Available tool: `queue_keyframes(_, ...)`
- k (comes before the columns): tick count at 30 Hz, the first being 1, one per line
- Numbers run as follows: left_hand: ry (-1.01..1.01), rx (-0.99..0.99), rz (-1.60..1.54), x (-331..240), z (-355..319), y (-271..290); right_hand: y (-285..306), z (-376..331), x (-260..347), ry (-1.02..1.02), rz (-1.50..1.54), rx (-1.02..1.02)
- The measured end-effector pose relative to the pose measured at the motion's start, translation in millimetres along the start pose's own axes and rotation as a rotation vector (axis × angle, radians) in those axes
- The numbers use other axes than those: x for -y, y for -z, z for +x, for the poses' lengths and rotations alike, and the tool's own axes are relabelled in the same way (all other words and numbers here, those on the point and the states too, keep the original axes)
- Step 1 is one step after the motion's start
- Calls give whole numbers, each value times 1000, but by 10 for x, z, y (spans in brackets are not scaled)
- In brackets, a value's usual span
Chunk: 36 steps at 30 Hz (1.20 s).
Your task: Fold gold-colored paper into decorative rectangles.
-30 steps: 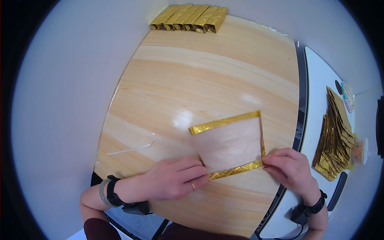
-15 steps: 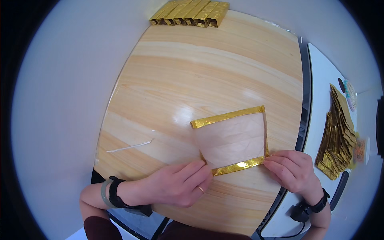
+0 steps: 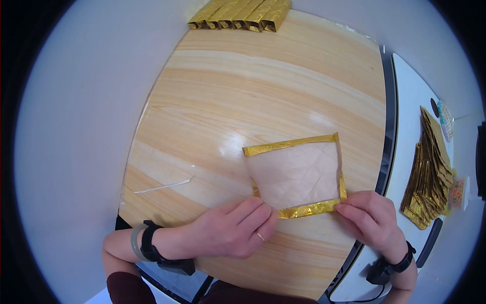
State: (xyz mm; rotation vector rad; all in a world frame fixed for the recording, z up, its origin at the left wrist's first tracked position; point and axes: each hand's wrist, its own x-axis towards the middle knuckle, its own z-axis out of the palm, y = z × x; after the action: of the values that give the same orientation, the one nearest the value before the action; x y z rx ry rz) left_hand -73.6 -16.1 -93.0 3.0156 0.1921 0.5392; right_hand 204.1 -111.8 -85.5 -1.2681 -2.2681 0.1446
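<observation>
In front of me on the wooden table lies a sheet of gold foil paper (image 3: 296,169), its pale inner side up and its gold edges folded inward. My left hand (image 3: 235,228) pinches the near left corner, which the fingers hide. At the near right corner, my right hand (image 3: 369,218) grips the fold between thumb and fingertips. The near gold strip runs between both hands. Along the far edge another gold strip is folded over, and the right and left sides stand up slightly.
Several folded gold paper pieces (image 3: 240,15) stand in a row at the table's far edge. A thin white strip (image 3: 164,186) lies at left. On the white side table (image 3: 410,96) at right sit a fanned stack of gold paper (image 3: 428,172) and a small clear tub (image 3: 458,193).
My left hand has shifted slightly right along the near edge with its corner. The left side shows more gold now, and the near strip has moved slightly up.
</observation>
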Motion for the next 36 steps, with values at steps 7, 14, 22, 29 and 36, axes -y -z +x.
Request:
queue_keyframes(7, -77, -19, -6, -26, -116, 20, -3, -51, 37, 150, -138, 62)
queue_keyframes(14, 93, -33, -200, -24, -172, 2, 47, -12, 37, 83, -79, 157)
queue_keyframes(22, 273, -57, -504, 59, -182, -1, 16, -74, 58, -8, -33, 154)
queue_keyframes(29, 344, -72, -507, -14, -199, -60, -25, -81, 38, -54, 16, 160)
queue_keyframes(36, 519, -28, -485, -58, -89, -5, 26, -34, 44, -19, 0, 251)
